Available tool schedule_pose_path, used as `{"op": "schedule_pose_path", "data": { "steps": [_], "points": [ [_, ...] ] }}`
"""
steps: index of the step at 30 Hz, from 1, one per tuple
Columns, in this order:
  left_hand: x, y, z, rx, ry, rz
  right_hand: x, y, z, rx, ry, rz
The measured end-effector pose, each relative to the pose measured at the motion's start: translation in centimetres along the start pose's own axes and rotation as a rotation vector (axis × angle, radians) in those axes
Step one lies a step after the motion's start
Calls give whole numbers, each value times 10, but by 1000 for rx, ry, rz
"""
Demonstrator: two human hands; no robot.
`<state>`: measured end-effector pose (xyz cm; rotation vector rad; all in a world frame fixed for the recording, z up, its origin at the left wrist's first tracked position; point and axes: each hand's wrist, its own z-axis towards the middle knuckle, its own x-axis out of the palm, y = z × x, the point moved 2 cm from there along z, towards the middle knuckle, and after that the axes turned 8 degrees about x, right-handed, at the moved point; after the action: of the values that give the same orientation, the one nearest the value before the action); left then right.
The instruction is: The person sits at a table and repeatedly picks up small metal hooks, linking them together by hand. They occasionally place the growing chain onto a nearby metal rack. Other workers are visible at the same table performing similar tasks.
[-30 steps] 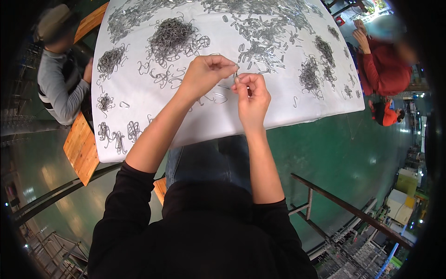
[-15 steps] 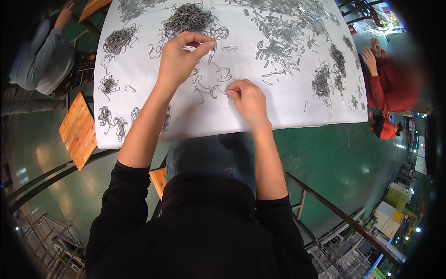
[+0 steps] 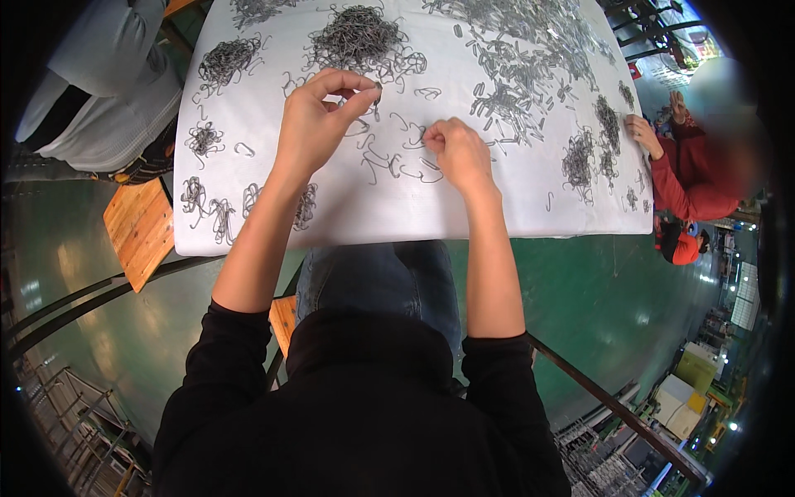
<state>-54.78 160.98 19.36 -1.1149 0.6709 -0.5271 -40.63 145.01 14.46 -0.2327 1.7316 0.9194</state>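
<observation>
While our left hand (image 3: 319,120) hovers above the white table (image 3: 464,207), its thumb and forefinger pinch a small metal hook (image 3: 378,86) at the fingertips, just below a big tangled heap (image 3: 356,37) of the same grey hooks. Our right hand (image 3: 455,149) rests on the tabletop with fingers curled in, knuckles up; it presses on loose hooks (image 3: 397,161) scattered between our two hands, but we cannot tell whether it actually grips one. The two hands are near each other, not touching.

Smaller clusters (image 3: 224,58) lie at the table's left side, and more (image 3: 203,203) sit near its left front edge. A wide spread of hooks (image 3: 513,74) covers the far right part, with a dark clump (image 3: 580,157) near the right edge.

At the left a person in grey (image 3: 108,91) sits beside a wooden stool (image 3: 141,228). At the right a person in red (image 3: 691,178) has a hand (image 3: 642,132) on the table's edge. The floor (image 3: 596,282) is green.
</observation>
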Motion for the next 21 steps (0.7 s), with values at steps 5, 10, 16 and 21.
{"op": "schedule_pose_path", "data": {
  "steps": [5, 10, 16, 21],
  "points": [
    [-1, -2, -5, 26, -18, -40, 1, 4, 24, -198, 126, -153],
    [6, 0, -11, 25, 9, 2, 3, 3, 20, -280, 42, -230],
    [33, -4, -24, 60, 48, -21, -25, 2, -16, 234, 218, 1049],
    [55, -17, -27, 135, 85, 14, -46, 24, -50, 232, 57, 1252]
  ]
}}
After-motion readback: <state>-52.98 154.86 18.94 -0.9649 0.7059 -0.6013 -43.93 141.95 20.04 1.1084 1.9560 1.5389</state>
